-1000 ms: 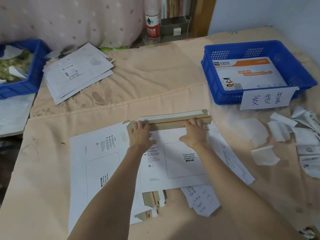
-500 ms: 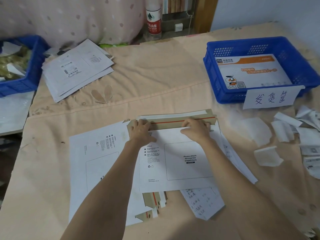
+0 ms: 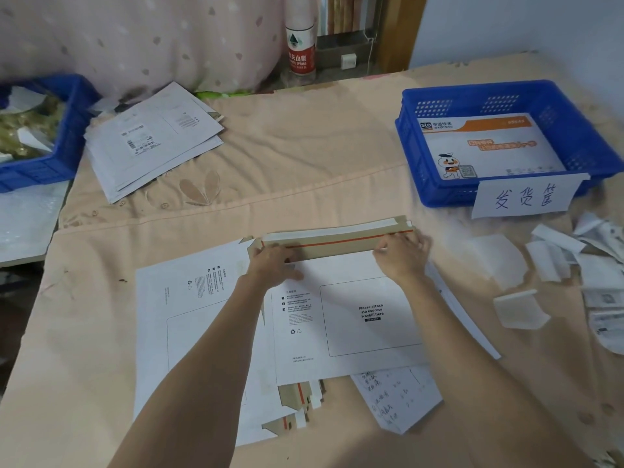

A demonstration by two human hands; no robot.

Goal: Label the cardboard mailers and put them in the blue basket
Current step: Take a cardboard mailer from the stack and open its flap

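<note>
A white cardboard mailer [image 3: 354, 319] lies face up before me, with an empty waybill box printed on it. Its brown flap [image 3: 337, 239] with a red strip stands open at the far edge. My left hand [image 3: 275, 263] presses flat on the flap's left end. My right hand [image 3: 403, 253] rests on the flap's right end, fingers slightly bent along the fold. More white mailers [image 3: 189, 332] lie underneath, to the left. The blue basket [image 3: 412, 157] at the far right holds one orange-and-white mailer [image 3: 486, 146].
Peeled label backings and paper scraps [image 3: 553, 265] litter the right side. A stack of labelled mailers [image 3: 152, 143] lies at the far left beside another blue bin [image 3: 67, 136]. A handwritten sheet [image 3: 395, 396] sticks out under the mailer. A bottle [image 3: 300, 49] stands at the back.
My right hand has slid rightward along the flap toward its right end. My left hand has stayed at the left end.
</note>
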